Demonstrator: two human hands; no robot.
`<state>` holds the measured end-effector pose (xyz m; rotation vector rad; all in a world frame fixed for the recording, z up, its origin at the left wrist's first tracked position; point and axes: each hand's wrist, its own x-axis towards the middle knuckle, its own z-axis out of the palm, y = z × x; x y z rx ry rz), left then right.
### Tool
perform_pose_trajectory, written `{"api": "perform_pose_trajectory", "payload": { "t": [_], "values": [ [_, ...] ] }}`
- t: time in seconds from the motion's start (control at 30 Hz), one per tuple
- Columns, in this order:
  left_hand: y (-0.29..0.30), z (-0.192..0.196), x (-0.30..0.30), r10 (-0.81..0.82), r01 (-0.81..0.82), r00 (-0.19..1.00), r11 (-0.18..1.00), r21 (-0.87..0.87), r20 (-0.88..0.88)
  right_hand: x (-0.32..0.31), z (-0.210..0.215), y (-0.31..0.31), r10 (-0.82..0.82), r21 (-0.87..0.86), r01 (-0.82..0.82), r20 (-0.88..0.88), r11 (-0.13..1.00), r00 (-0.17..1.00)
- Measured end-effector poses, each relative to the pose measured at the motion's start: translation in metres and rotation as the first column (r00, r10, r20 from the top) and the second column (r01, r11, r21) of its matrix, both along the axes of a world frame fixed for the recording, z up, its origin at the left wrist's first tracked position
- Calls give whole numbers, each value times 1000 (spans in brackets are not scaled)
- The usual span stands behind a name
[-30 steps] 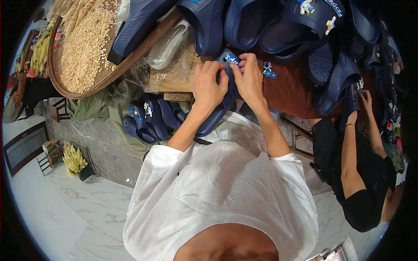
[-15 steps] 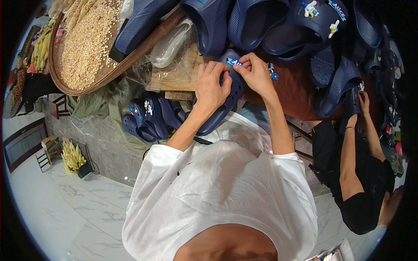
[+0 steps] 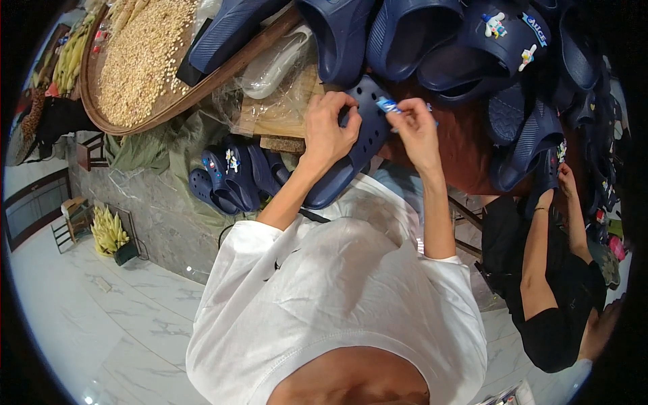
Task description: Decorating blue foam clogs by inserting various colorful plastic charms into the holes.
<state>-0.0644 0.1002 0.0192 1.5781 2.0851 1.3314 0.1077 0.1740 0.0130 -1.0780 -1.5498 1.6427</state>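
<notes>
The person's right grip (image 3: 398,116) pinches a small blue charm (image 3: 387,105) with white lettering by the holed top of a navy shoe (image 3: 371,130); I can't tell if they touch. The left grip (image 3: 354,113) holds the shoe's side. Farther up the worktop (image 3: 459,145), a navy slipper (image 3: 509,44) carries another lettered blue badge (image 3: 534,29).

White floor tiles (image 3: 148,320) with grey veins and thin straight joints spread beyond the near left corner of the brown-covered table (image 3: 466,148), brightly lit, with a small glare spot low on the left. Just off that corner runs a grey stone-like surface (image 3: 169,226), and past it a wooden chair (image 3: 74,205) stands near a dark-framed door or window (image 3: 37,212), which one is unclear. Dark bars (image 3: 466,212) show below the table's near right edge.
</notes>
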Motion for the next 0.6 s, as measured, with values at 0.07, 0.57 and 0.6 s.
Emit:
{"api": "perform_pose_trajectory", "payload": {
  "t": [0.07, 0.57, 0.6],
  "values": [
    [1, 1, 0, 8, -8, 1000, 1000, 8, 2, 15, -8, 6, -204, 190, 164, 211, 968, 956],
    [-30, 10, -7, -82, 59, 987, 985, 164, 136, -10, -21, -27, -212, 592, -61, 380, 803, 901],
    [-39, 15, -11, -135, 118, 980, 986, 122, 145, -6, -26, -27, -217, 586, -42, 365, 809, 905]
  ]
}}
